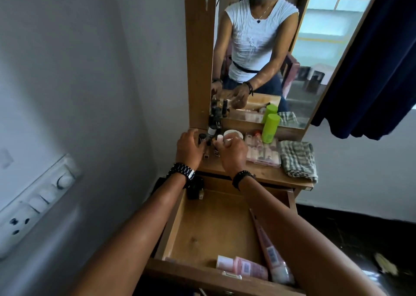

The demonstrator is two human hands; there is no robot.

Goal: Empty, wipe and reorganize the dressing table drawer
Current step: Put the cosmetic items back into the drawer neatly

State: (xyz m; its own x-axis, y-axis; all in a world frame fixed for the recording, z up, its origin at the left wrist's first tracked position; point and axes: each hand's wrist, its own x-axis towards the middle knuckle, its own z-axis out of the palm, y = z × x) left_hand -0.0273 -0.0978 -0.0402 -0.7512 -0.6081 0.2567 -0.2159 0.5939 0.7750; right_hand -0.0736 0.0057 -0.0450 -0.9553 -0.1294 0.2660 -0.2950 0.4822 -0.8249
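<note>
Presently both arms reach forward over the open drawer (216, 226) to the dressing table top (265, 171). Left hand (189, 149) is spread, fingers relaxed, resting against a cluster of small dark bottles (211, 126); their number cannot be told. Right hand (231, 153) is curled, pinching one small white-capped item (62, 138) at the fingertips. Drawer, pulled fully out below the top, holds one long pink tube (270, 250) along its right wall and at least two pink packets (243, 266) at the near edge, plus one dark object (195, 191) in the far left corner. On top: one green bottle (270, 127), one clear case (263, 153), one folded checked cloth (298, 160), one white jar (234, 134).
</note>
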